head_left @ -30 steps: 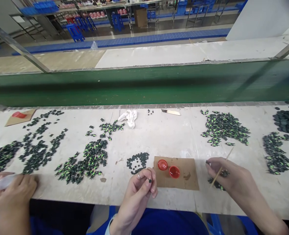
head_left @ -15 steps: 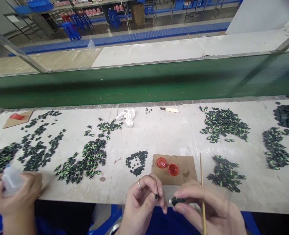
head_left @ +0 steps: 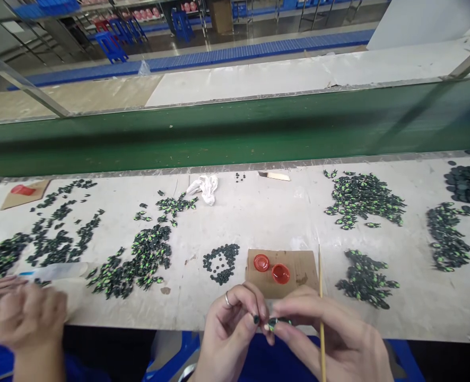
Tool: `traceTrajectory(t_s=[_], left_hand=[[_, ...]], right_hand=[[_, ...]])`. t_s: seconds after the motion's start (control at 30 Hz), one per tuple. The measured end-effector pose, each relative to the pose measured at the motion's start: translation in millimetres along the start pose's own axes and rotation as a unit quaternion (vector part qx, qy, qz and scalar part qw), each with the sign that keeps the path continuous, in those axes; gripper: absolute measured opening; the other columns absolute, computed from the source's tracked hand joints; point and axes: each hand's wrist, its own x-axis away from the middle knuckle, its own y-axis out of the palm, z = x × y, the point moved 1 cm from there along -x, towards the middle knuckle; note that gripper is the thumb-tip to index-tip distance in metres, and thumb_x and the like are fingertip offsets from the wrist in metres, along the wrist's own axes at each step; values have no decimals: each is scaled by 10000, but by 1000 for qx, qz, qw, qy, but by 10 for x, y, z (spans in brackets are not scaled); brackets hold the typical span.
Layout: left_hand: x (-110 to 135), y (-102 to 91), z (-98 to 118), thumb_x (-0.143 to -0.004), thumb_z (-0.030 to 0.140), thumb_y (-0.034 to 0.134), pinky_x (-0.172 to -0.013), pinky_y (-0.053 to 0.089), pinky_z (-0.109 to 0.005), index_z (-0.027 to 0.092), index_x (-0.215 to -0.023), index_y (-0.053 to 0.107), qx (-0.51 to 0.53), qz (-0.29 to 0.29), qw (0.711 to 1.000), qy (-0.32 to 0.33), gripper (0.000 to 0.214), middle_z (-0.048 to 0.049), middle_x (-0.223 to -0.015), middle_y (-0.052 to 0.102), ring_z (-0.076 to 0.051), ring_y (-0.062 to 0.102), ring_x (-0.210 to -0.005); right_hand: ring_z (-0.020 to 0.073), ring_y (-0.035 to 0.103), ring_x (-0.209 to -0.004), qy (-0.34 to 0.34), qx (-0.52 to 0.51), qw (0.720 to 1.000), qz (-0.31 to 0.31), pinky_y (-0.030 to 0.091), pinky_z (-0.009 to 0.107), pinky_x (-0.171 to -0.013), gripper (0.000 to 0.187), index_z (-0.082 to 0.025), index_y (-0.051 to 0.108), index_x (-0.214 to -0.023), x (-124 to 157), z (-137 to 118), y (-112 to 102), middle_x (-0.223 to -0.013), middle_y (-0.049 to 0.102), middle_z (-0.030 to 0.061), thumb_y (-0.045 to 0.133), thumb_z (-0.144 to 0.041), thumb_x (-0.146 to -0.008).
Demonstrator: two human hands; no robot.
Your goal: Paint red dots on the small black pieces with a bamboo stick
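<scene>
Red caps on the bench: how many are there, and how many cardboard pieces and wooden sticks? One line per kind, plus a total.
Red caps: 3, two on the near cardboard, one far left
Cardboard pieces: 2
Wooden sticks: 1, in the right hand
Total: 6

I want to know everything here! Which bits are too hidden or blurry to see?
Head view, the only one:
- Small black-and-green piece: mostly covered by the left hand and right hand; its shape is unclear.
- Thin wooden stick: its lower end is cut off by the bottom edge.
- Co-worker's hands: motion-blurred.
- Red caps on brown cardboard: contents too small to tell.
</scene>
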Motion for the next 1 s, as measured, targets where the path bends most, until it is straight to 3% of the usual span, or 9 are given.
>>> traceTrajectory(t_s=[0.23, 0.43, 0.57, 0.7, 1.0], left_hand=[[-11, -38, -15, -901, 384, 809, -703, 500, -257, 213, -829, 740, -48, -14, 999, 22, 199, -1, -815, 564, -144, 582, -742], [-41, -108, 37, -935, 269, 779, -755, 526, -223, 224, -886, 788, -98, -40, 993, 45, 67, -10, -851, 652, -134, 647, -785], [-27, -103, 50, -952, 222, 756, -747, 537, -198, 218, -892, 789, -117, -30, 992, 40, 68, -8, -857, 664, -121, 653, -778], [20, -75, 62, -939, 246, 772, -706, 532, -179, 189, -863, 782, -136, -5, 990, 43, 96, -12, -841, 664, -116, 643, -753], [-77, -113, 82, -915, 258, 805, -712, 549, -188, 171, -871, 767, -134, -38, 990, -22, 105, -7, -842, 695, -109, 678, -739]], right_hand=[[154, 765, -664, -5, -1, 1000, -5, 653, 170, -637, 10, -281, 788, -907, -41, 5, -14, -801, 799, -11, 794, -286, -903], [101, 763, -750, -57, 40, 997, -16, 618, 100, -723, 125, -290, 748, -985, -33, 60, -42, -867, 795, -55, 784, -193, -915], [80, 749, -814, -111, 72, 990, -52, 607, 103, -757, 211, -258, 681, -1093, 24, 122, -52, -940, 765, -35, 717, -107, -951], [54, 739, -803, -118, 108, 984, -73, 586, 71, -774, 157, -245, 670, -1061, 57, 132, -64, -931, 748, -42, 707, -124, -968], [95, 748, -771, -102, 55, 992, -38, 615, 115, -721, 174, -263, 710, -1048, 17, 208, -64, -895, 764, -35, 709, -125, -940]])
